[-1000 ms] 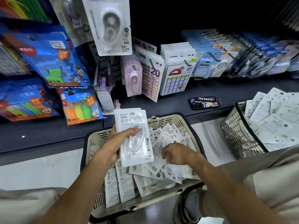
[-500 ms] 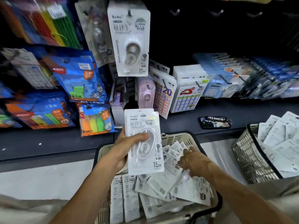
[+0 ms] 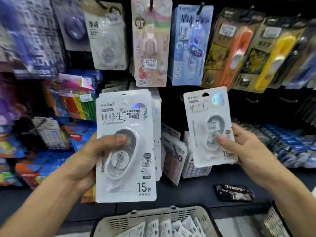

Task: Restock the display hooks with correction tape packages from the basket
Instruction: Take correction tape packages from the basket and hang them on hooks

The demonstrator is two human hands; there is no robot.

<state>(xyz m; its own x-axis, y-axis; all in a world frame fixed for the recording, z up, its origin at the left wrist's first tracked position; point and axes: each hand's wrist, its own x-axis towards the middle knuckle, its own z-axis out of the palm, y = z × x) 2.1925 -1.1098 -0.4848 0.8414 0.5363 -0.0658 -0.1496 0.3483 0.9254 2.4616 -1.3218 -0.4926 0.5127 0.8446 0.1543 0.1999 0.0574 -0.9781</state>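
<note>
My left hand [image 3: 89, 159] grips a stack of white correction tape packages [image 3: 126, 168], thumb across the front one, held upright at centre. Off to the right, my right hand [image 3: 246, 147] pinches a single white correction tape package [image 3: 201, 134], raised in front of the dark display panel. Its hang hole is near the top edge. The beige basket [image 3: 153, 216] with more packages lies at the bottom centre. A bare display hook [image 3: 251, 100] sticks out of the dark panel right of the single package.
Other carded stationery hangs on hooks above, among them a pink pack [image 3: 150, 41] and a blue pack [image 3: 189, 45]. A black tag [image 3: 233, 192] lies on the dark shelf. Coloured packs crowd the left side. A second basket's edge [image 3: 273, 221] shows at lower right.
The view has tilted up from the basket to the hooks. My right hand left the basket with one package and rose to the right. My left hand lifted its stack higher.
</note>
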